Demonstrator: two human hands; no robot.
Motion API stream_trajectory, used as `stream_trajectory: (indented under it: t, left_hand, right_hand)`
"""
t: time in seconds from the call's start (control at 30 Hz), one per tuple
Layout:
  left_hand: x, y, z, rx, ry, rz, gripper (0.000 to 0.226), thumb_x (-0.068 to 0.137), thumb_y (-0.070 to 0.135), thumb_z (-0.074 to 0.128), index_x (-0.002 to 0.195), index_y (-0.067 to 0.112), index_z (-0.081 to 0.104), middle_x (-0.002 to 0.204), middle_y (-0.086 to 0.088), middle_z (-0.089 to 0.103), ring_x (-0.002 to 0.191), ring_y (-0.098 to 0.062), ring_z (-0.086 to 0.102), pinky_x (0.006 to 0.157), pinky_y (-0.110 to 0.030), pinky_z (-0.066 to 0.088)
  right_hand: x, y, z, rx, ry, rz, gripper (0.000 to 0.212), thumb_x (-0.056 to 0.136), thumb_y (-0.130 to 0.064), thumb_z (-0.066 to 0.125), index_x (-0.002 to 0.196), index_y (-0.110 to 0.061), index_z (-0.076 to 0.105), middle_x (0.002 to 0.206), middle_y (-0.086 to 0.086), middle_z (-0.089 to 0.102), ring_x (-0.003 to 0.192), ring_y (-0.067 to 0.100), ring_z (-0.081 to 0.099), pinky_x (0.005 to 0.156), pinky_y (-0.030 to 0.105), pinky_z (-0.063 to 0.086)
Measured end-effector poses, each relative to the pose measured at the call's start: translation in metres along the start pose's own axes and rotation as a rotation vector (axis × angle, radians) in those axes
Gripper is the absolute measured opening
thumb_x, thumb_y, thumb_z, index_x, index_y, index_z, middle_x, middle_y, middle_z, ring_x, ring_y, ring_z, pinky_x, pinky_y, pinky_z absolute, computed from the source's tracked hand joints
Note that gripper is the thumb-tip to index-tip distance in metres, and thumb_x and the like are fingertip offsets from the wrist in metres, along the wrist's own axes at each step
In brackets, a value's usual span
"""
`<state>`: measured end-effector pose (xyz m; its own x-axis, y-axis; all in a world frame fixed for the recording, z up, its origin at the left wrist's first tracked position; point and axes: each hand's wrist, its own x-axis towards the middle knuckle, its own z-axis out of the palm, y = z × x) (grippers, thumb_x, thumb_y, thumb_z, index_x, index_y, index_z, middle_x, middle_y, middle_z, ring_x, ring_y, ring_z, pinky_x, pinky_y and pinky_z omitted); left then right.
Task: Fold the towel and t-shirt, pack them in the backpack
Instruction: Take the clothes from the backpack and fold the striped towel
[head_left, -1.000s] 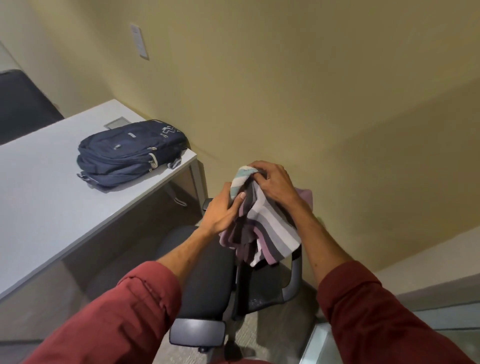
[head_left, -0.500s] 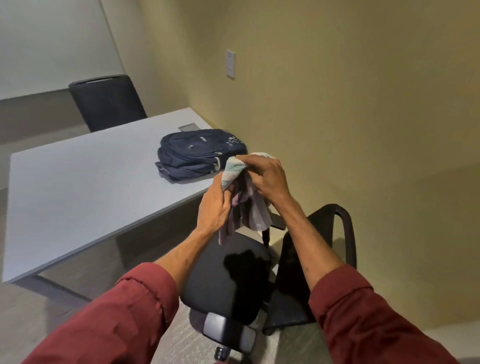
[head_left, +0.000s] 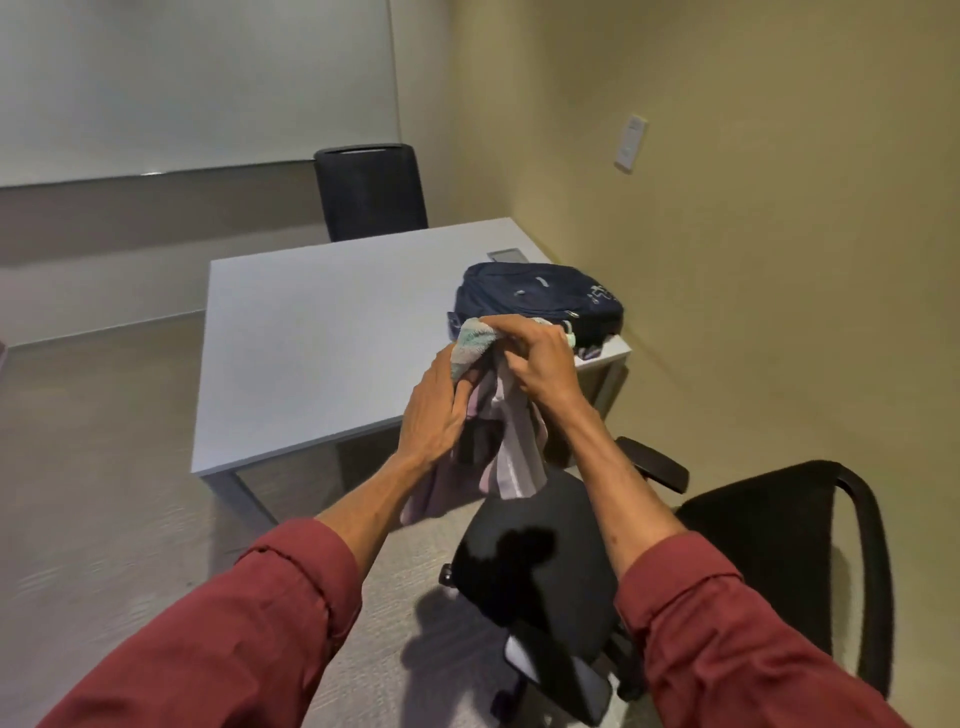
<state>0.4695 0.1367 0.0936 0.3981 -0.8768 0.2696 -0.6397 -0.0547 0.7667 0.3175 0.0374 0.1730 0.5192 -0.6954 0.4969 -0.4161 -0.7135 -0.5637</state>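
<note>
Both my hands are up at the centre of the frame, bunched around the towel (head_left: 475, 345): my right hand (head_left: 540, 364) has a clenched grip over its top, fingers curled into the pale green and white cloth, and my left hand (head_left: 434, 415) presses in from the left side with fingers closed on the fabric. The rest of the striped cloth hangs down between my wrists, purple, white and dark bands trailing toward the black office chair (head_left: 540, 561) in the lower middle. Just behind my hands, on the right end of the grey surface (head_left: 311, 332), the navy backpack (head_left: 540, 293) lies flat, zipped pockets facing up. A second black chair (head_left: 370, 192) stands at the far edge, upper centre. My red sleeves (head_left: 249, 623) fill the bottom corners. I can't tell any t-shirt apart from this bundle.
</note>
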Motion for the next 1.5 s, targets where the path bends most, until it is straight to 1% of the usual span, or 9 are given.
stream_trajectory:
  t: [0.13, 0.23, 0.37, 0.7, 0.8, 0.97, 1.27, 1.37, 1.5]
  left_hand:
    - [-0.001, -0.031, -0.042, 0.019, 0.030, -0.053, 0.049, 0.113, 0.039, 0.044, 0.160, 0.025, 0.035, 0.152, -0.007, 0.055, 0.133, -0.027, 0.058, 0.111, -0.037, 0.044]
    - [0.001, -0.050, -0.068, 0.050, 0.041, -0.097, 0.051, 0.113, 0.035, 0.046, 0.161, 0.022, 0.034, 0.153, -0.010, 0.053, 0.133, -0.029, 0.056, 0.107, -0.034, 0.041]
    - [0.017, -0.078, -0.093, 0.100, 0.075, -0.124, 0.046, 0.111, 0.032, 0.046, 0.154, 0.021, 0.037, 0.142, -0.010, 0.058, 0.119, -0.028, 0.059, 0.099, -0.042, 0.050]
    - [0.113, -0.160, -0.124, 0.201, 0.188, -0.198, 0.026, 0.111, 0.037, 0.044, 0.131, 0.022, 0.039, 0.111, -0.005, 0.060, 0.087, -0.027, 0.061, 0.067, -0.034, 0.043]
    - [0.152, -0.183, -0.131, 0.168, 0.201, -0.222, 0.036, 0.111, 0.048, 0.044, 0.139, 0.025, 0.037, 0.116, -0.003, 0.063, 0.091, -0.024, 0.065, 0.070, -0.033, 0.050]
    - [0.219, -0.206, -0.149, 0.094, 0.109, -0.215, 0.051, 0.109, 0.059, 0.045, 0.150, 0.033, 0.031, 0.139, 0.002, 0.061, 0.116, -0.023, 0.068, 0.095, -0.038, 0.058]
    - [0.322, -0.246, -0.165, 0.161, 0.198, -0.220, 0.055, 0.102, 0.065, 0.034, 0.144, 0.030, 0.040, 0.124, 0.002, 0.065, 0.103, -0.021, 0.068, 0.087, -0.036, 0.058]
    - [0.353, -0.266, -0.166, 0.227, 0.238, -0.241, 0.051, 0.103, 0.058, 0.033, 0.142, 0.027, 0.041, 0.119, 0.001, 0.065, 0.098, -0.023, 0.069, 0.078, -0.031, 0.053]
    - [0.385, -0.298, -0.169, 0.163, 0.240, -0.289, 0.044, 0.109, 0.061, 0.036, 0.143, 0.035, 0.043, 0.125, 0.004, 0.067, 0.104, -0.020, 0.069, 0.086, -0.032, 0.055]
  right_hand:
    - [0.017, -0.033, 0.043, -0.001, -0.006, -0.044, 0.053, 0.086, 0.005, 0.073, 0.130, -0.024, 0.078, 0.124, -0.007, 0.079, 0.117, 0.012, 0.070, 0.104, 0.030, 0.049]
    - [0.030, -0.050, 0.072, 0.023, -0.026, -0.072, 0.054, 0.086, 0.005, 0.073, 0.131, -0.025, 0.077, 0.127, -0.008, 0.078, 0.120, 0.012, 0.069, 0.109, 0.039, 0.049]
    - [0.059, -0.059, 0.107, 0.068, -0.055, -0.089, 0.055, 0.089, 0.003, 0.074, 0.133, -0.029, 0.075, 0.131, -0.007, 0.077, 0.124, 0.016, 0.069, 0.107, 0.054, 0.054]
    - [0.160, -0.047, 0.197, 0.137, -0.068, -0.110, 0.044, 0.096, -0.009, 0.064, 0.134, -0.029, 0.075, 0.132, -0.007, 0.076, 0.124, 0.017, 0.070, 0.105, 0.054, 0.057]
    - [0.203, -0.040, 0.223, 0.161, -0.072, -0.133, 0.042, 0.095, -0.016, 0.059, 0.132, -0.031, 0.075, 0.130, -0.008, 0.077, 0.121, 0.017, 0.071, 0.103, 0.056, 0.056]
    - [0.278, -0.026, 0.261, 0.226, -0.112, -0.164, 0.040, 0.099, -0.029, 0.053, 0.131, -0.031, 0.076, 0.130, -0.008, 0.077, 0.123, 0.015, 0.070, 0.106, 0.056, 0.056]
    - [0.373, 0.007, 0.312, 0.325, -0.152, -0.148, 0.035, 0.104, -0.008, 0.064, 0.133, -0.022, 0.077, 0.133, -0.004, 0.076, 0.121, -0.002, 0.060, 0.107, 0.018, 0.049]
    - [0.400, 0.021, 0.333, 0.298, -0.158, -0.129, 0.037, 0.103, -0.008, 0.066, 0.134, -0.026, 0.076, 0.132, -0.009, 0.076, 0.120, -0.004, 0.060, 0.105, 0.014, 0.045]
    - [0.431, 0.031, 0.362, 0.273, -0.153, -0.090, 0.034, 0.104, -0.013, 0.067, 0.133, -0.027, 0.077, 0.130, -0.010, 0.076, 0.119, -0.005, 0.060, 0.102, 0.008, 0.041]
